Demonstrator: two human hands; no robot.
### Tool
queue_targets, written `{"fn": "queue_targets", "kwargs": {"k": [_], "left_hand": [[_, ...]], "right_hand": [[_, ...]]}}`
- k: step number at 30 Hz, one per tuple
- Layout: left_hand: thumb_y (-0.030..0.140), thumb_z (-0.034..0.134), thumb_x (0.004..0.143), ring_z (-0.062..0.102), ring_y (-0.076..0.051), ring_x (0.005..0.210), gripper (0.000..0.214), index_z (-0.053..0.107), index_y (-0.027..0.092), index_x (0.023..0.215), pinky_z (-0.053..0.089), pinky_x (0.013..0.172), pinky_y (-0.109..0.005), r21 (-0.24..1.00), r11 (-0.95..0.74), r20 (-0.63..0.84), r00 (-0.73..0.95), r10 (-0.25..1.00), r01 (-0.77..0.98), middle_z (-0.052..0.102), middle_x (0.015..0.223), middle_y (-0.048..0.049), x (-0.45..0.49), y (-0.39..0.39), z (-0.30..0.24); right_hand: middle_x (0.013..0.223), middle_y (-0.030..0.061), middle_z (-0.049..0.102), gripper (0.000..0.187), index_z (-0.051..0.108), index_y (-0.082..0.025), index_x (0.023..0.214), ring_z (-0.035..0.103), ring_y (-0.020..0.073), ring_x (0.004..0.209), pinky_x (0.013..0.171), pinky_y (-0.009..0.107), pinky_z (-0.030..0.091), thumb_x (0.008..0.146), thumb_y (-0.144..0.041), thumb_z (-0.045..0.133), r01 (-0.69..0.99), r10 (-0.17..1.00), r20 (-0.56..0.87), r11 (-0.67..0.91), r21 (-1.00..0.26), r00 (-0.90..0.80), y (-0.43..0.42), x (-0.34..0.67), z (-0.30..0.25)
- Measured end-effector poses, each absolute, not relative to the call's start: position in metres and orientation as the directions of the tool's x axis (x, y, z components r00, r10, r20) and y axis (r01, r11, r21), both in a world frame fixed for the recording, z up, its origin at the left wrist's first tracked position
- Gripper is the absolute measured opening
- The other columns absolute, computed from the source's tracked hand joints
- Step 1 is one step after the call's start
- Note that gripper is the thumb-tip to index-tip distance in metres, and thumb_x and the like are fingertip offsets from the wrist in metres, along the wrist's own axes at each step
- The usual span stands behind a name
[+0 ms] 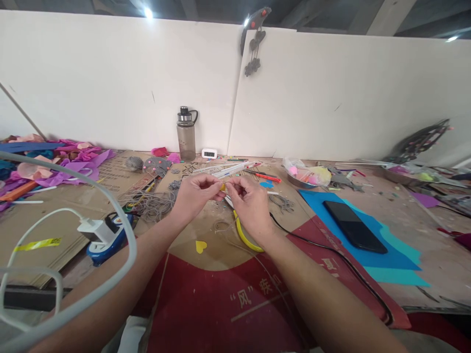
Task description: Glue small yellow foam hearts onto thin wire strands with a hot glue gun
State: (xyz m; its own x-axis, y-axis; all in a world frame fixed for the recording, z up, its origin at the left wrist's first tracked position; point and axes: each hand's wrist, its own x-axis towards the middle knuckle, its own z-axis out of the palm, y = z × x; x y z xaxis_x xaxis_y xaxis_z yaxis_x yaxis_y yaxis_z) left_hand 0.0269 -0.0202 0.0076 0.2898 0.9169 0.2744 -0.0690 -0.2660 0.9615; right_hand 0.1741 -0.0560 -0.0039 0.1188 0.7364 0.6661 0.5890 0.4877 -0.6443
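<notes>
My left hand (195, 193) and my right hand (250, 201) meet above the middle of the table, both with fingers pinched. Between their fingertips sits a small yellow piece (222, 187), held from both sides. A thin string (228, 235) hangs from it down toward the cardboard. Under my right hand lies a yellow-handled tool (245, 238). A yellow felt heart (200, 246) lies on the cardboard in front of my left forearm.
A black phone (353, 225) rests on blue sheets (390, 255) at right. A grey water bottle (186, 133) and small clock (209, 153) stand by the white wall. Purple and pink scraps (66, 164) pile at left. A white charger (96, 230) and cables lie at front left.
</notes>
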Motion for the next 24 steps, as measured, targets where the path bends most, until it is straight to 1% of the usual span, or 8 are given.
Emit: {"fn": "queue_targets", "kwargs": {"k": [2,3,5,7,15,20,24], "left_hand": [[0.036,0.072,0.072,0.068,-0.016,0.063,0.023,0.068,0.014,0.076,0.059,0.066,-0.03,0.963,-0.255,0.27,0.271,0.924,-0.09,0.07,0.068,-0.0034,0.0266,-0.0194,0.0064],[0.036,0.072,0.072,0.068,-0.016,0.063,0.022,0.068,0.014,0.076,0.059,0.066,-0.03,0.962,-0.253,0.271,0.264,0.926,-0.1,0.07,0.068,-0.0032,0.0266,-0.0191,0.0057],[0.034,0.072,0.072,0.068,-0.016,0.062,0.021,0.067,0.014,0.075,0.059,0.066,-0.03,0.961,-0.252,0.272,0.252,0.929,-0.11,0.07,0.068,-0.003,0.0267,-0.0187,0.0045],[0.032,0.072,0.071,0.068,-0.016,0.062,0.019,0.067,0.014,0.074,0.059,0.065,-0.03,0.96,-0.254,0.275,0.238,0.932,-0.115,0.07,0.068,-0.0028,0.0271,-0.0187,0.0038],[0.029,0.07,0.073,0.067,-0.014,0.059,0.016,0.064,0.014,0.072,0.058,0.065,-0.028,0.95,-0.282,0.307,0.223,0.925,-0.135,0.067,0.066,-0.0001,0.0297,-0.0222,0.0061],[0.03,0.07,0.073,0.067,-0.014,0.06,0.017,0.063,0.015,0.073,0.058,0.065,-0.028,0.945,-0.3,0.324,0.229,0.918,-0.134,0.067,0.065,-0.0001,0.03,-0.0243,0.0066],[0.031,0.07,0.073,0.067,-0.014,0.06,0.017,0.063,0.015,0.072,0.058,0.065,-0.028,0.947,-0.292,0.317,0.233,0.919,-0.137,0.067,0.064,0.0001,0.0306,-0.025,0.0073]], "right_hand": [[0.069,-0.0018,0.054,0.008,0.06,-0.019,0.088,0.048,0.0124,0.065,0.064,0.025,0.038,0.084,-0.024,0.055,0.583,0.735,0.665,0.486,-0.651,0.13,-0.0566,0.1734,-0.0048],[0.069,-0.0021,0.054,0.007,0.059,-0.019,0.088,0.048,0.0123,0.065,0.064,0.025,0.038,0.084,-0.024,0.055,0.581,0.737,0.663,0.484,-0.654,0.131,-0.057,0.173,-0.0051],[0.071,-0.0015,0.055,0.005,0.058,-0.019,0.084,0.048,0.012,0.065,0.064,0.025,0.038,0.084,-0.023,0.054,0.579,0.746,0.656,0.484,-0.656,0.12,-0.0578,0.1724,-0.0056],[0.073,-0.0005,0.057,0.008,0.057,-0.019,0.08,0.048,0.012,0.066,0.064,0.025,0.038,0.085,-0.024,0.054,0.573,0.755,0.646,0.483,-0.662,0.11,-0.0586,0.1716,-0.0057],[0.07,-0.0006,0.059,0.009,0.057,-0.019,0.077,0.05,0.0116,0.063,0.063,0.025,0.04,0.083,-0.025,0.055,0.479,0.789,0.595,0.469,-0.742,0.149,-0.0588,0.1682,-0.0041],[0.066,-0.0018,0.058,0.011,0.057,-0.019,0.074,0.048,0.0106,0.059,0.06,0.024,0.039,0.082,-0.026,0.057,0.381,0.82,0.543,0.451,-0.807,0.179,-0.0586,0.1674,-0.0022],[0.064,-0.003,0.056,0.01,0.058,-0.019,0.075,0.045,0.0099,0.057,0.056,0.023,0.037,0.081,-0.027,0.058,0.345,0.834,0.519,0.438,-0.83,0.19,-0.0584,0.1675,-0.0026]]}}
